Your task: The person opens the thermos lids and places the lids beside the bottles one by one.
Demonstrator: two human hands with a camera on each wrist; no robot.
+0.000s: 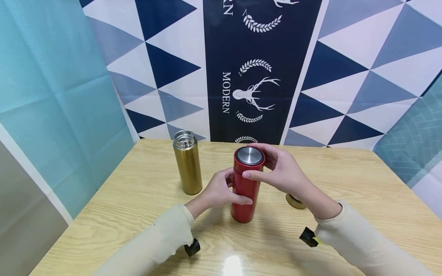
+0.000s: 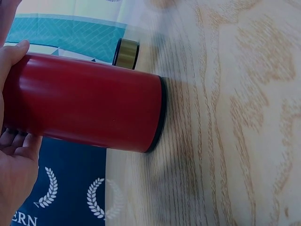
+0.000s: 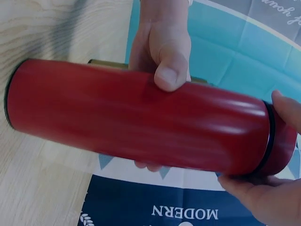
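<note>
A red thermos [image 1: 244, 191] with a silver-topped red lid [image 1: 250, 156] stands upright on the wooden table. My left hand [image 1: 219, 188] grips its body around the middle, thumb across the front. At the top, my right hand [image 1: 281, 168] holds the lid, with the thumb on the near side and fingers behind. The right wrist view shows the lid sitting on the thermos [image 3: 141, 115], a dark ring between lid and body. In the left wrist view, the lower body of the thermos [image 2: 94, 101] reaches down to a black base edge.
A gold thermos [image 1: 189, 165] without its lid stands at the back left, its steel mouth showing. Its likely match, a gold lid [image 1: 295, 201], lies on the table right of the red thermos, partly behind my right forearm. Patterned cloth [image 1: 172, 69] hangs behind the table.
</note>
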